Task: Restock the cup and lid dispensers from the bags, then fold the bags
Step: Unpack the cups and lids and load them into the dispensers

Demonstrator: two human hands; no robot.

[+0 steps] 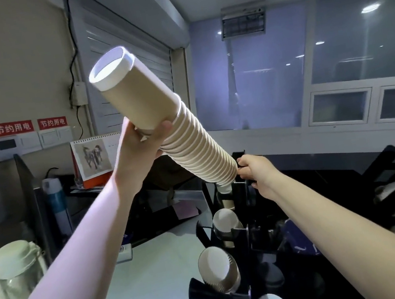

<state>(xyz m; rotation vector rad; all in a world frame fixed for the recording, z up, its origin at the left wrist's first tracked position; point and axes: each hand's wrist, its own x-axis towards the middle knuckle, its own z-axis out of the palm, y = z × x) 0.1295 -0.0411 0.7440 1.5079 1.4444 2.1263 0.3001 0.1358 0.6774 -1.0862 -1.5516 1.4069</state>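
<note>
Long tan nested paper cup stack [160, 119] tilted in the air, lower end at top slot of black cup dispenser rack [239, 189]. Left hand [139, 148] grips stack mid-length, fingers wrapped round it. Right hand [254, 168] pinches rack top beside stack's low end. Rack stands on white counter [146, 273], toward its right edge.

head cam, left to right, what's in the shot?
Clear jar with pale lid → blue bottle → desk calendar → left hand gripping the stack of paper cups → right hand at the black dispenser rack → row of small windows.
</note>
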